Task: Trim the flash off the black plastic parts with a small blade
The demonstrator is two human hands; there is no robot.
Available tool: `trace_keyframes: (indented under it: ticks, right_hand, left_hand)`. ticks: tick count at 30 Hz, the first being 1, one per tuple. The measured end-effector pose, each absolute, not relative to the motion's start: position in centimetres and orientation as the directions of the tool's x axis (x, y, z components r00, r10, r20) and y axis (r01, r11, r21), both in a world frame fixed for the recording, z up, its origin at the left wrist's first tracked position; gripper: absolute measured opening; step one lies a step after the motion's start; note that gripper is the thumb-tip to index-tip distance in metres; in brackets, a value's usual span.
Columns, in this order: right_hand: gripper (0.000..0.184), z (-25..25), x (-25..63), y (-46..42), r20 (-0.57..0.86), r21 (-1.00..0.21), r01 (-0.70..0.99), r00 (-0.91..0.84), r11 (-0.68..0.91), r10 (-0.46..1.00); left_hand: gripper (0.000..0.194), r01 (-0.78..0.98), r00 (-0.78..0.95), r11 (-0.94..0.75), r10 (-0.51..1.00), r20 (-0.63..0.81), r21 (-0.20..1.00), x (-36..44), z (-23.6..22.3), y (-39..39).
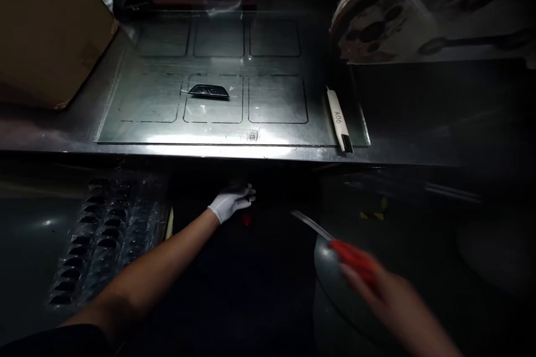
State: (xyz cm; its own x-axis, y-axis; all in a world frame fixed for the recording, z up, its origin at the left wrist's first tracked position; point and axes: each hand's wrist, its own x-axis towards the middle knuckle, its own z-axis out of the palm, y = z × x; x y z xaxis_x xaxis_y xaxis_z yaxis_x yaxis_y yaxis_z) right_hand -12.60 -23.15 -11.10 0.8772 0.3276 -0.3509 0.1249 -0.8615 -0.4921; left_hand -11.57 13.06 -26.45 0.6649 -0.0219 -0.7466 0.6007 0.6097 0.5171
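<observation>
My left hand [231, 202], in a white glove, reaches under the front edge of the metal work table [268, 150] into a dark gap; its fingers are curled, and whatever they touch is hidden in shadow. My right hand [387, 293], bare and blurred by motion, grips red-handled tweezers [330, 240] whose thin metal tip points up and left toward the table edge. A small dark curved part [208, 91] lies on the marked plate [125, 128], in the lower middle outlined square.
A cardboard box [46, 28] stands at the back left of the table. A white tool labelled A06 [339, 121] lies at the plate's right edge. A clear plastic tray with several dark pockets [103, 234] sits low on the left. A large wheel-like machine part [419, 5] fills the upper right.
</observation>
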Motion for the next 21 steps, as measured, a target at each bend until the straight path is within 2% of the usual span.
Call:
trace_keyframes:
  ticks: [2,4,8,15,18,21]
  right_hand:
    - [0.034,-12.0,-13.3,-20.4,-0.535,-0.412,0.117,0.771,-0.904,0.344]
    - [0.034,-13.0,-12.9,-17.6,-0.607,-0.343,0.106,0.733,-0.933,0.306]
    - [0.038,-13.3,-10.7,-15.2,-0.643,-0.312,0.094,0.712,-0.945,0.283]
    - [0.047,-12.0,-7.3,-17.0,-0.663,-0.271,0.065,0.711,-0.961,0.235]
    - [0.049,-11.8,-6.7,-17.1,-0.654,-0.319,0.046,0.712,-0.947,0.255]
    - [0.046,-11.2,-6.5,-17.9,-0.656,-0.42,-0.018,0.696,-0.907,0.29]
  left_hand:
    - [0.032,0.644,0.642,0.584,-0.061,-0.764,0.494,-11.7,-27.9,12.7]
    - [0.028,0.676,0.627,0.547,-0.076,-0.776,0.493,-11.6,-28.5,12.4]
    - [0.027,0.718,0.621,0.42,-0.024,-0.784,0.555,-10.9,-28.8,12.8]
    - [0.021,0.757,0.635,0.12,0.095,-0.766,0.642,-10.4,-30.0,13.7]
    - [0.022,0.758,0.628,0.12,0.128,-0.768,0.641,-9.7,-30.1,14.1]
    - [0.028,0.729,0.632,0.216,0.152,-0.76,0.65,-8.8,-29.1,14.9]
